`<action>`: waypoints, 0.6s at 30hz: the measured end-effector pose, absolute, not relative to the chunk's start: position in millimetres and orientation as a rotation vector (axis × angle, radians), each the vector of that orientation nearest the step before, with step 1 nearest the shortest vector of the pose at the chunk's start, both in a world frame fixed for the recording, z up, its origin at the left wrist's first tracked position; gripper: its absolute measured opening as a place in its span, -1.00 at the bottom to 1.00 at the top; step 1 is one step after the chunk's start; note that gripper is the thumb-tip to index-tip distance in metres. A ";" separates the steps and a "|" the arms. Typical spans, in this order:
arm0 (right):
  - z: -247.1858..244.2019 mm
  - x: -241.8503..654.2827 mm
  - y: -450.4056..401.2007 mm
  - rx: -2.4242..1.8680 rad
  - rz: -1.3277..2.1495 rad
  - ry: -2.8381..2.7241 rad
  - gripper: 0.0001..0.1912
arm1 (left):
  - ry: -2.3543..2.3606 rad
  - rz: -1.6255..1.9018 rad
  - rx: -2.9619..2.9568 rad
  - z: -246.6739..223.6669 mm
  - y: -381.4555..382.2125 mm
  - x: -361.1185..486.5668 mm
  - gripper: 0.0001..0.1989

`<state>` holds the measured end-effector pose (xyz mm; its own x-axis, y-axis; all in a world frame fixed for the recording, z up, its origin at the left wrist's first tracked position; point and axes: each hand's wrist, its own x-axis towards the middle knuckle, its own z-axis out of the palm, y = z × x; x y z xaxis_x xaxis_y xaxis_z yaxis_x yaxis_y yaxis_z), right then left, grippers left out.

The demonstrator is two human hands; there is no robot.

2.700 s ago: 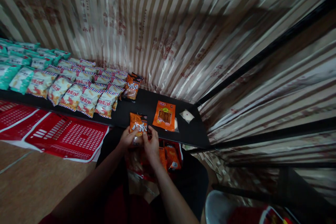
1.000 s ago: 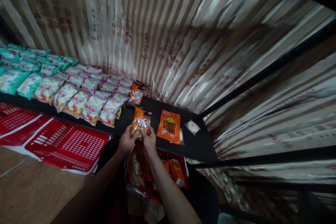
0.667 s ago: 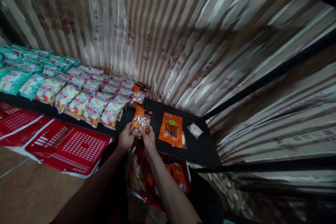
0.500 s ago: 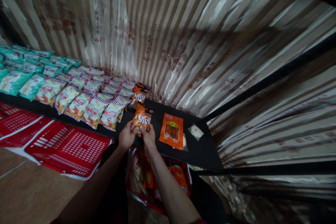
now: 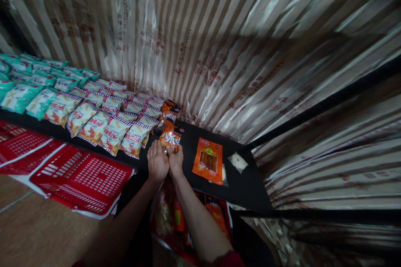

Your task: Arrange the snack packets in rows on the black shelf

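Note:
An orange-and-black snack bag [image 5: 171, 136] leans upright on the black shelf, in front of a matching snack bag [image 5: 171, 109]. My right hand [image 5: 176, 160] grips its lower edge, the thumb lying on its front. My left hand [image 5: 157, 162] is beside the bag's lower left corner, its fingers stretched out flat and close to the white bags; whether it touches the snack bag I cannot tell. To the left stand rows of white snack bags [image 5: 134, 138] with striped edges. Right of my hands lies a flat orange packet [image 5: 208, 162].
Teal bags [image 5: 21, 95] fill the far left of the black shelf [image 5: 247, 190]. A small clear packet [image 5: 238, 161] lies near its right end. Red baskets [image 5: 84, 179] stand below, one between my legs holding orange packets [image 5: 216, 217]. A striped sheet [image 5: 200, 50] hangs behind; a dark pole [image 5: 313, 106] slants at right.
The orange-and-black bag has gone slightly back, closer to its twin. My left hand has let go of its edge and straightened its fingers. The view has shifted a little.

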<state>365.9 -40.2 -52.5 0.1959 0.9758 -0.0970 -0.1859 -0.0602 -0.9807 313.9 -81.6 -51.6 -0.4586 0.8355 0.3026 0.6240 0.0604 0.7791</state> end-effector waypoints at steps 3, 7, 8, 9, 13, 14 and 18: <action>-51.7 366.4 -33.9 -1.247 1.153 -0.927 -0.55 | 2.051 1.408 1.505 -56.3 -81.9 318.0 -0.48; -51.1 363.9 -25.4 -1.216 1.137 -0.947 -0.52 | 2.009 1.499 1.553 -67.7 -80.8 321.7 -0.47; -51.7 362.7 -23.1 -1.207 1.135 -0.950 -0.51 | 1.998 1.512 1.560 -70.8 -80.0 322.1 -0.46; -52.5 361.5 -20.6 -1.206 1.129 -0.952 -0.50 | 1.988 1.518 1.565 -73.9 -79.0 322.2 -0.46; -56.6 357.1 -11.0 -1.228 1.095 -0.948 -0.51 | 1.973 1.515 1.582 -83.7 -73.7 321.5 -0.45; -57.4 356.3 -8.9 -1.231 1.089 -0.946 -0.51 | 1.969 1.510 1.581 -85.4 -72.2 321.1 -0.45; -58.7 354.0 -2.2 -1.262 1.068 -0.958 -0.52 | 1.958 1.476 1.533 -89.0 -66.2 319.3 -0.43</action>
<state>354.0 -2.2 -58.7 0.2485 0.9684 -0.0195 -0.0851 0.0017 -0.9964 319.3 -66.2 -89.0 -0.4152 0.8331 0.3654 0.5806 -0.0665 0.8114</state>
